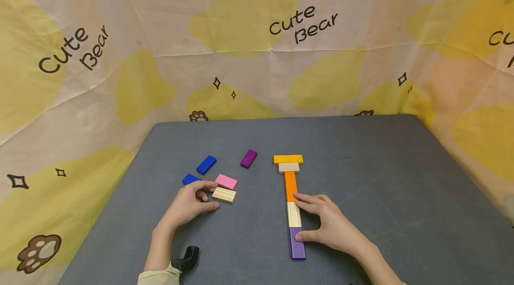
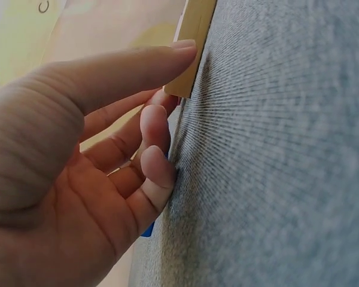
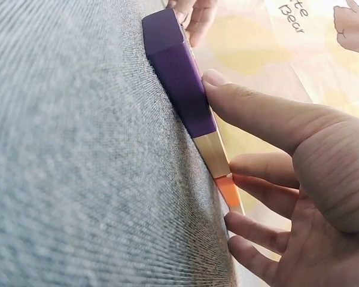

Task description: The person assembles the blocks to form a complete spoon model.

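A row of blocks lies flat on the grey table, with a purple block (image 1: 297,249) nearest, then a plain wood block (image 1: 294,214) and an orange block (image 1: 290,186). Across its far end lie a pale beige block (image 1: 288,168) and a yellow-orange block (image 1: 288,159). My right hand (image 1: 333,227) rests its thumb on the purple block and its fingertips by the orange one. To the left, my left hand (image 1: 186,204) has thumb and forefinger spread about the near end of a loose wood block (image 1: 224,195); firm contact is unclear.
Beyond the left hand lie a pink block (image 1: 226,181), two blue blocks (image 1: 206,165) and a magenta block (image 1: 249,159). One blue block is partly hidden by the hand. A printed cloth (image 1: 241,17) hangs behind the table (image 1: 381,164).
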Motion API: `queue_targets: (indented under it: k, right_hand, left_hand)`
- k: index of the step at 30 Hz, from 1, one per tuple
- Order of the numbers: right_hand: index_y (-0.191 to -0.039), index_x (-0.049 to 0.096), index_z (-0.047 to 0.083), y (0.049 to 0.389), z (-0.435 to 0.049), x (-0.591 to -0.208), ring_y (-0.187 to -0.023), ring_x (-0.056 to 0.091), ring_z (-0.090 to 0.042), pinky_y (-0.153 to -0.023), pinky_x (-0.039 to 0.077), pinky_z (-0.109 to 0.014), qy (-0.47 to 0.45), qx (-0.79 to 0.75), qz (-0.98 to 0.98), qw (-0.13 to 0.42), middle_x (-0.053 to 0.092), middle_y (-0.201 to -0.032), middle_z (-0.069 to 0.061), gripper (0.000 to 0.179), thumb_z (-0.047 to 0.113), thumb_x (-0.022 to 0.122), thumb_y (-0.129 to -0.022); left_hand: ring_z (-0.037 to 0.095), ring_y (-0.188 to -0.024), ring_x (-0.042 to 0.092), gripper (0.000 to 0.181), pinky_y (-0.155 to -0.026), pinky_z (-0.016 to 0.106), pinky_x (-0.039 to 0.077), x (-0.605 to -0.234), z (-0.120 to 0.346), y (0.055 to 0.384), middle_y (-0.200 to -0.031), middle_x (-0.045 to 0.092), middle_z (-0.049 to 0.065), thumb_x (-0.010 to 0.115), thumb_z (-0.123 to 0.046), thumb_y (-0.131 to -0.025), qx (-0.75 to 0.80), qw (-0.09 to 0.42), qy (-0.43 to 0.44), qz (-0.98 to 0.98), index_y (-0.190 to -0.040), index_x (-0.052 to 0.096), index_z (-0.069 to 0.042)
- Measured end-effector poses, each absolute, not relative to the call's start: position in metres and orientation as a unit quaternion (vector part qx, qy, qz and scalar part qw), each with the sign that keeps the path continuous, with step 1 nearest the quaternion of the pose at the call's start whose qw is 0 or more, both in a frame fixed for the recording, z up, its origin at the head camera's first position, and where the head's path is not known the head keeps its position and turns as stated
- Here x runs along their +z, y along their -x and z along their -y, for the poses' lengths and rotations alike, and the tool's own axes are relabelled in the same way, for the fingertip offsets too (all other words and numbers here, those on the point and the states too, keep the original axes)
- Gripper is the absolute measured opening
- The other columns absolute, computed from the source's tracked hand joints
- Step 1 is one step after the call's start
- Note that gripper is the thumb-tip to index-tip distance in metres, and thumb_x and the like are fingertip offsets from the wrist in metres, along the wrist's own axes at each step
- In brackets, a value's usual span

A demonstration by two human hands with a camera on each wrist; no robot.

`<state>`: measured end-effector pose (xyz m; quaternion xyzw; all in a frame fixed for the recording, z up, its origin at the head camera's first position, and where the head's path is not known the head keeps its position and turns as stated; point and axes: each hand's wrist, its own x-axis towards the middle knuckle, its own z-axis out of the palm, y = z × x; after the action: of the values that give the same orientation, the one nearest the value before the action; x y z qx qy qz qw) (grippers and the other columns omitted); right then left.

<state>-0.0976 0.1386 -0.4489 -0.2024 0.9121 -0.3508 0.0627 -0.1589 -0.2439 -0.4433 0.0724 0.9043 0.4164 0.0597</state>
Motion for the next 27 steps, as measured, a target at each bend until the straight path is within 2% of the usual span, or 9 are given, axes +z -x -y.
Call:
queue_targets:
  k: [9, 17, 24, 27]
  right_hand:
    - [-0.139, 0.059, 0.016, 0.0985, -0.1378, -0.4485, -0.121, 0.041, -0.019, -0.098, 0.039, -0.053, 0.194, -0.344, -0.916, 0.068, 0.046, -0.147, 0.009, 0.083, 0.056, 0.084, -0.070]
    - [-0.138, 0.059, 0.016, 0.0985, -0.1378, -0.4487, -0.121, 0.041, -0.019, -0.098, 0.039, -0.054, 0.194, -0.346, -0.915, 0.071, 0.046, -0.147, 0.009, 0.084, 0.057, 0.083, -0.069]
    - [-0.138, 0.060, 0.016, 0.0990, -0.1381, -0.4489, -0.120, 0.041, -0.018, -0.098, 0.039, -0.053, 0.198, -0.345, -0.915, 0.067, 0.046, -0.147, 0.009, 0.084, 0.058, 0.082, -0.069]
    - [-0.138, 0.060, 0.015, 0.0987, -0.1378, -0.4489, -0.120, 0.041, -0.019, -0.098, 0.039, -0.053, 0.197, -0.346, -0.915, 0.067, 0.046, -0.146, 0.009, 0.084, 0.058, 0.082, -0.069]
  left_hand:
    - [0.017, -0.078, 0.058, 0.055, -0.069, 0.032, 0.045, -0.4444, 0.2420, 0.1600, -0.081, 0.062, 0.000, 0.089, -0.013, -0.072, 0.417, 0.059, -0.072, -0.904, -0.122, 0.068, -0.014]
    - [0.017, -0.074, 0.053, 0.050, -0.062, 0.029, 0.041, -0.4449, 0.2404, 0.1606, -0.078, 0.058, 0.001, 0.089, -0.013, -0.072, 0.407, 0.056, -0.077, -0.909, -0.118, 0.070, -0.014]
    - [0.017, -0.062, 0.047, 0.047, -0.051, 0.026, 0.033, -0.4459, 0.2374, 0.1605, -0.070, 0.051, 0.002, 0.089, -0.017, -0.073, 0.397, 0.057, -0.075, -0.913, -0.116, 0.071, -0.014]
    - [0.017, -0.062, 0.046, 0.049, -0.051, 0.026, 0.032, -0.4472, 0.2369, 0.1607, -0.077, 0.056, 0.000, 0.090, -0.022, -0.071, 0.397, 0.061, -0.080, -0.912, -0.116, 0.071, -0.014]
